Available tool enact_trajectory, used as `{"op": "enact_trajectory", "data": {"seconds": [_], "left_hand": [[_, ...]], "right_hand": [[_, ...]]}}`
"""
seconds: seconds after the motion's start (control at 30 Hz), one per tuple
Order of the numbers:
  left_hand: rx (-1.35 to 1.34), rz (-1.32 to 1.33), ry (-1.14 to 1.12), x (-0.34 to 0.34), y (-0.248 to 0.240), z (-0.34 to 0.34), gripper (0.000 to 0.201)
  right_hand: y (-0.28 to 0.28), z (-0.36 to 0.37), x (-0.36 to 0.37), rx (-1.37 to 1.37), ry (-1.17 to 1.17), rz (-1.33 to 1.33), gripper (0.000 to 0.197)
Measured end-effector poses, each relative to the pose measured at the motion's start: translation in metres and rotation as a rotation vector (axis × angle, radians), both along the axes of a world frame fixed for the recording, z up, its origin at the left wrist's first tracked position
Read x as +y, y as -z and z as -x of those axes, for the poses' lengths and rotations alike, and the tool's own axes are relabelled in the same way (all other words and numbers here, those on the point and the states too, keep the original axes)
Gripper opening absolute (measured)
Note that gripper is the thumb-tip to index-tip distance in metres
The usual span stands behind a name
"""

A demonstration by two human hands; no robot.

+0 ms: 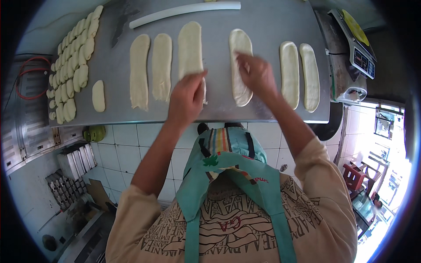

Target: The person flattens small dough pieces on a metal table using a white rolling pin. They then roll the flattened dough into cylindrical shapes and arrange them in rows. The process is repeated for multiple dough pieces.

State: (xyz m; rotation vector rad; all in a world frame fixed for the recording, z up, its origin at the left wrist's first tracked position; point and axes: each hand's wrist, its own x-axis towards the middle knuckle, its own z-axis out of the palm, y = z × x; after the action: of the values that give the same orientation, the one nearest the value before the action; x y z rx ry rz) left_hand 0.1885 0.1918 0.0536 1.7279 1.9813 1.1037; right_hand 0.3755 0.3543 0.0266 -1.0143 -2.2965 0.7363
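Note:
Flattened, elongated dough strips lie on the metal table. My left hand (187,97) is closed over the lower part of a long dough strip (190,46); whatever its fingers grip is hidden. Blurred by motion, my right hand (258,75) is over a separate dough strip (241,90) with a slightly raised rim. Its fingers are curled together, and I cannot make out what is in them. Two dough strips, one (140,70) and another (162,65), lie left of my left hand. Two narrower rimmed strips (289,74) are to the right of my right hand.
Many small dough rolls (70,65) cover the table's left end, with a single dough piece (98,95) beside them. A white tube (184,13) lies across the far side. On the right stands a digital scale (362,59). The metal table's (219,115) near edge is before me.

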Motion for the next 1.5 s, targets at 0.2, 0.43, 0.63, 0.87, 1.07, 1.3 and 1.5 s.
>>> {"op": "enact_trajectory", "data": {"seconds": [0.2, 0.43, 0.63, 0.87, 1.07, 1.3, 1.5], "left_hand": [[0.279, -0.124, -0.032, 0.185, 0.05, -0.001, 0.037], [-0.573, 0.253, 0.081, 0.18, 0.028, 0.012, 0.029], [-0.829, 0.132, 0.064, 0.175, -0.064, 0.007, 0.028], [-0.615, -0.125, 0.126, 0.165, -0.176, 0.005, 0.026], [-0.04, -0.053, 0.013, 0.103, -0.074, 0.011, 0.03], [0.42, -0.02, 0.079, 0.005, 0.052, -0.043, 0.043], [0.392, -0.023, 0.072, -0.031, 0.054, -0.061, 0.045]], "right_hand": [[0.024, 0.024, 0.12, -0.182, 0.086, -0.118, 0.035], [-0.009, 0.001, 0.143, 0.135, -0.247, 0.742, 0.028], [-0.089, 0.004, 0.146, 0.383, -0.435, 1.017, 0.029], [-0.195, 0.009, 0.133, 0.51, -0.562, 0.768, 0.025], [-0.097, 0.006, 0.07, 0.142, -0.383, -0.006, 0.03], [0.032, -0.029, -0.07, -0.25, -0.289, -0.312, 0.045], [0.033, -0.038, -0.106, -0.367, -0.261, -0.298, 0.05]]}}
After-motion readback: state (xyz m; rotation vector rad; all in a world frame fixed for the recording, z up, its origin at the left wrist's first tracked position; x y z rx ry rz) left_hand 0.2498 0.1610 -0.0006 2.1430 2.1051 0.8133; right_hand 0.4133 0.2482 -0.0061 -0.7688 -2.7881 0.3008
